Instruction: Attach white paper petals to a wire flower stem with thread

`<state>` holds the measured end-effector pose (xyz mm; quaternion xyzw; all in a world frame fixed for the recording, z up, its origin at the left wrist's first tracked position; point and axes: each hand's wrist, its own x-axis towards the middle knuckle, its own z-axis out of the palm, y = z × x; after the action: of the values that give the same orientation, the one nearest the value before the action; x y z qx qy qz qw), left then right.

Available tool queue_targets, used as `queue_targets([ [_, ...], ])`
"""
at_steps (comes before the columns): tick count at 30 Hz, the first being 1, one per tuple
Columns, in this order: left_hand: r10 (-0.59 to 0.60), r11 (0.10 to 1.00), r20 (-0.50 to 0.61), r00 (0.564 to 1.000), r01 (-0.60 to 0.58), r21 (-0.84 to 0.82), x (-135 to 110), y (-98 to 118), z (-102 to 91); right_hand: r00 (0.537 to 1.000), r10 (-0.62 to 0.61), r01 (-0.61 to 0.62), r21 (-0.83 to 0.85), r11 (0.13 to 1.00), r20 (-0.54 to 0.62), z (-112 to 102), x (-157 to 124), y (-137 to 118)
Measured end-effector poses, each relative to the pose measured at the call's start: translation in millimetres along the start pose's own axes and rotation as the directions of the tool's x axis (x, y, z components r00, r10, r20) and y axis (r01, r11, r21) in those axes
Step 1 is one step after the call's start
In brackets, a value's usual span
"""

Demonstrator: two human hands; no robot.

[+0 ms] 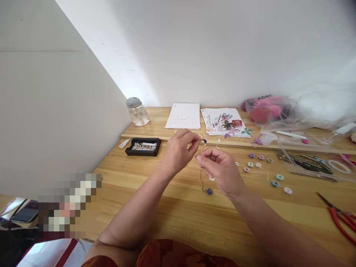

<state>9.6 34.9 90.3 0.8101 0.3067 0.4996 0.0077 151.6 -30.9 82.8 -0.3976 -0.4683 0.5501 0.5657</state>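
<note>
My left hand (180, 151) is closed in a pinch on a small thin piece, a pale wire-like shape with dark blue thread (205, 141) wound on it at its tip. Just right of it and lower, my right hand (222, 168) pinches a fine thread between thumb and forefinger. From there the thread hangs down to a dark blue bobbin (209, 191) lying on the wooden table (178, 218). Both hands are held above the table, close together but apart. The exact shape of the small piece is partly hidden by the left fingertips.
A black tray (157, 146) of beads, a glue tube (124, 143) and a lidded jar (138, 112) are at left. Paper sheets (183, 115) and thread flowers (227, 125) lie behind. Several bobbins (279, 177), a plastic box (300, 168) and red-handled scissors (340, 218) sit at right.
</note>
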Motion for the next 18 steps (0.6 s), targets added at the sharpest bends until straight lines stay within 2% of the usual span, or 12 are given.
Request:
queue_targets([
  [2,0.063,0.998,0.072,0.995,-0.062,-0.015,0.1,1.1,-1.1,0.977,-0.211,0.205,-0.202,0.958,-0.013,-7.0,0.2,-9.5],
  [3,0.086,0.996,0.102,0.991,-0.083,-0.037,0.3,2.5,-1.8,0.959,-0.281,0.268,-0.256,0.929,-0.018,-11.3,1.2,-14.2],
  [5,0.124,0.989,0.149,0.981,-0.109,-0.104,0.7,6.5,-3.2,0.941,-0.338,0.317,-0.272,0.909,-0.032,-19.9,4.8,-21.4],
  [9,0.142,0.96,0.192,0.971,-0.087,-0.267,1.6,14.5,-4.8,0.975,-0.204,0.198,-0.074,0.977,-0.084,-31.6,15.8,-23.6],
  [13,0.085,0.932,0.162,0.983,-0.021,-0.361,2.7,17.9,-5.5,0.992,-0.051,0.056,0.046,0.997,-0.119,-32.6,23.1,-15.5],
  [16,0.002,0.936,0.1,0.995,0.033,-0.35,3.8,18.7,-5.7,0.991,0.096,-0.081,0.164,0.983,-0.088,-28.6,23.7,-6.8],
  [18,-0.069,0.945,0.051,0.996,0.082,-0.316,4.1,19.0,-5.3,0.979,0.202,-0.19,0.277,0.942,-0.014,-24.4,22.4,-0.1],
])
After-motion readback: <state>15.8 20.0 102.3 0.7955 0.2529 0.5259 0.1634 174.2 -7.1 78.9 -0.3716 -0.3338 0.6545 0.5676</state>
